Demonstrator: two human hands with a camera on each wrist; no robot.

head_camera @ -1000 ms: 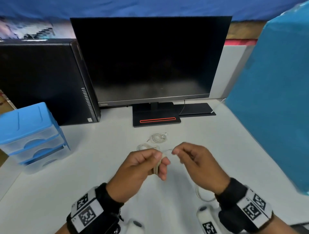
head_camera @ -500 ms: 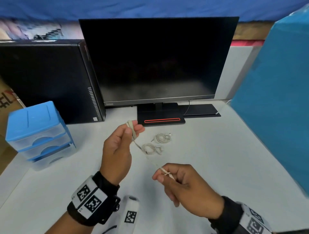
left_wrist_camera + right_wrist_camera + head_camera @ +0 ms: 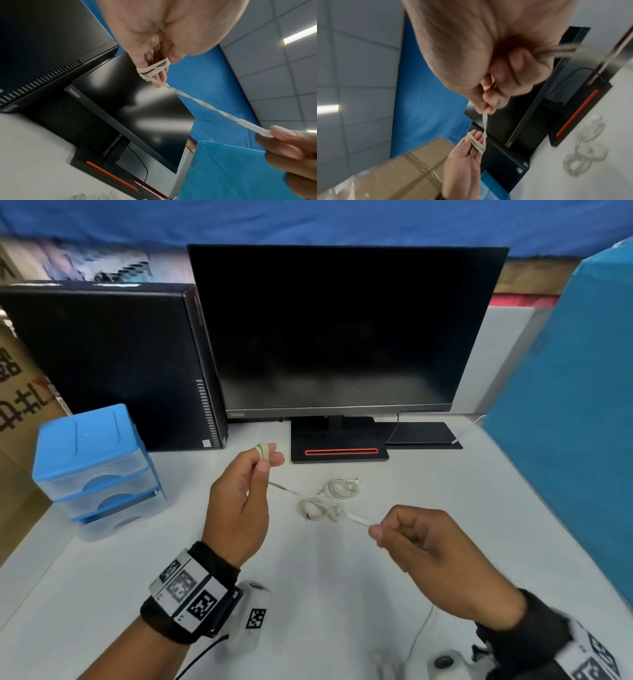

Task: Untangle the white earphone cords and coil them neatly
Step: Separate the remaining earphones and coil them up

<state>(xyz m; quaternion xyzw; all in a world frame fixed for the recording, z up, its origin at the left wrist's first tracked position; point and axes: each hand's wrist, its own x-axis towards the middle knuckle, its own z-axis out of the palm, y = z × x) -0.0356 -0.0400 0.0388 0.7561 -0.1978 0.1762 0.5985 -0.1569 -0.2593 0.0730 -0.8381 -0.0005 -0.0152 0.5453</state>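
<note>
Office desk: monitor (image 3: 346,330), desktop tower (image 3: 113,364), blue drawer unit (image 3: 92,453) (cardboard box (image 3: 385,171) behind), panelled ceiling (image 3: 283,56).

White cord (image 3: 358,519), blue drawers (image 3: 92,460)

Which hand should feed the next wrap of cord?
Probably the right hand: it pinches the free end of the cord stretched tight, while the left hand has loops wound round its fingers.
</note>
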